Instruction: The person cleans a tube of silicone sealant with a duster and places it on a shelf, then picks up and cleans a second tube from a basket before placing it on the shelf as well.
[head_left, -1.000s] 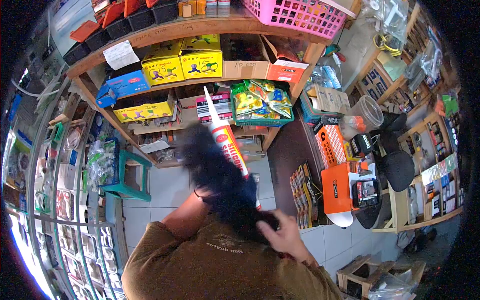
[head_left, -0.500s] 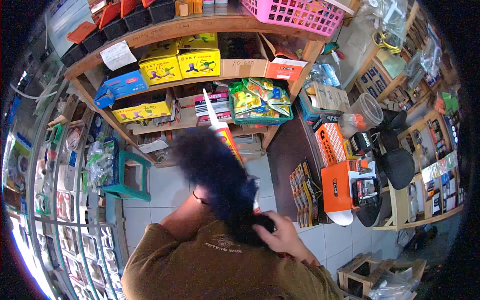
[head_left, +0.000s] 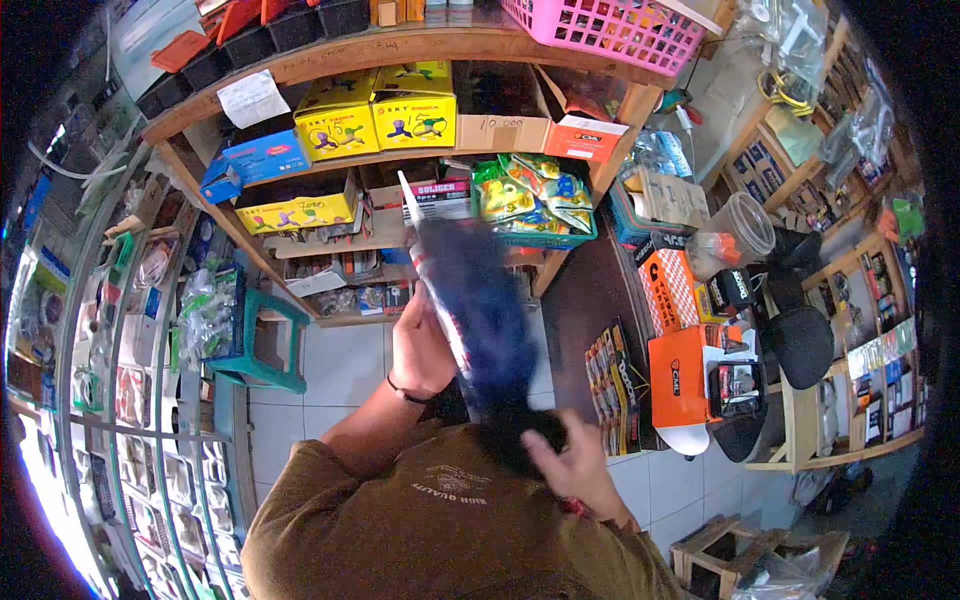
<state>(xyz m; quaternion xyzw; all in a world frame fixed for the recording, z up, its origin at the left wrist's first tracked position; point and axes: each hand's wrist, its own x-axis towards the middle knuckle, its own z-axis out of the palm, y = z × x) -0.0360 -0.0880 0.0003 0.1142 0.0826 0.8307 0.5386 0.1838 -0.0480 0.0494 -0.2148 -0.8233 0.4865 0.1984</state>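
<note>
In my left hand [head_left: 424, 350] is a sealant tube [head_left: 442, 318], tilted, with its pointed white nozzle rising toward the shelves. The fingers are partly hidden behind it. A dark blue-black fluffy duster [head_left: 485, 310], smeared by motion, lies across the tube and covers much of its body. My right hand [head_left: 575, 465] is closed on the duster's lower end, low and to the right of my left hand. Any handle is out of sight. Both hands are in front of the brown shirt.
Ahead stands a wooden shelf [head_left: 400, 45] with yellow boxes [head_left: 413, 120], a pink basket [head_left: 620, 32] and colourful packets [head_left: 530, 195]. At the left are a green stool [head_left: 262, 375] and glass-fronted racks. An orange box [head_left: 680, 375] sits on the counter at the right.
The duster has shifted right and down, uncovering my left hand and the tube's left side. My right hand has moved slightly right and down. The view has shifted a little.
</note>
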